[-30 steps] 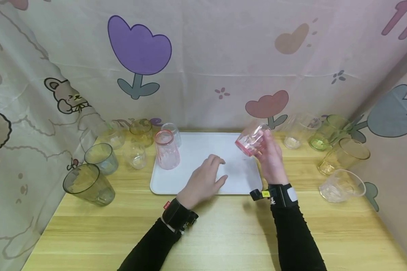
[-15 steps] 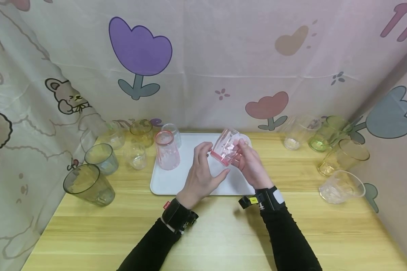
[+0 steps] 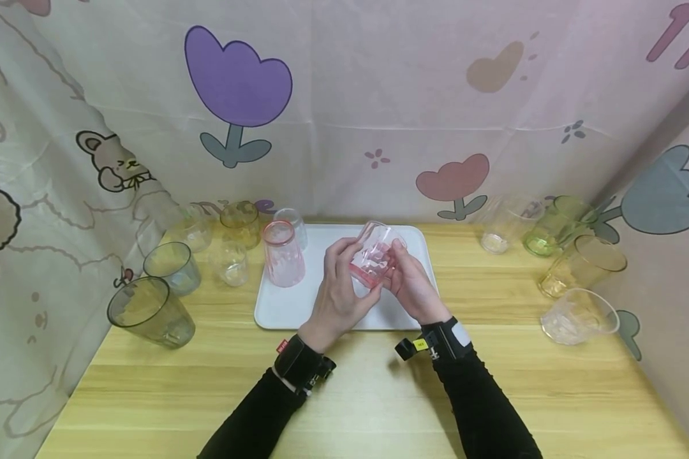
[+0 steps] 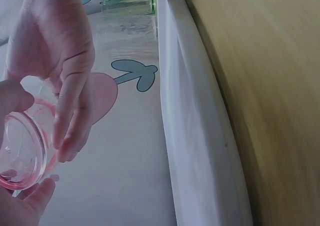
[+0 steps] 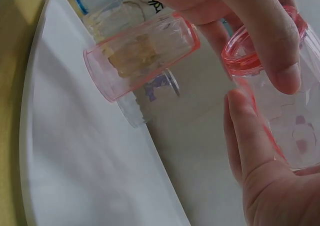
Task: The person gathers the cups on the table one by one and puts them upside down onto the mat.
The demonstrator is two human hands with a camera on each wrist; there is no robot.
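A clear pink glass [image 3: 373, 252] is held tilted above the white tray [image 3: 287, 306], its thick pink base toward my left hand. My left hand [image 3: 335, 296] grips the base end between thumb and fingers; the right wrist view shows its thumb lying across the glass [image 5: 295, 131]. On the other side my right hand [image 3: 413, 287] holds the glass's wall with thumb and fingers. In the left wrist view the right hand [image 4: 57, 46] reaches down along the glass [image 4: 22, 151]. Another pink glass [image 3: 284, 261] stands on the tray's left, beside a small clear glass [image 3: 295, 226] behind it.
Left of the tray stand a grey glass [image 3: 155, 315], a bluish glass [image 3: 175, 271], an amber glass [image 3: 240, 226] and clear ones. To the right are a green glass [image 3: 557, 226], a yellowish glass [image 3: 585, 264] and a clear glass [image 3: 574, 319]. Curtains hang behind and at both sides.
The right hand has brought the pink glass leftward from the tray's right side. The left hand has lifted its fingers and taken hold of the glass's base end.
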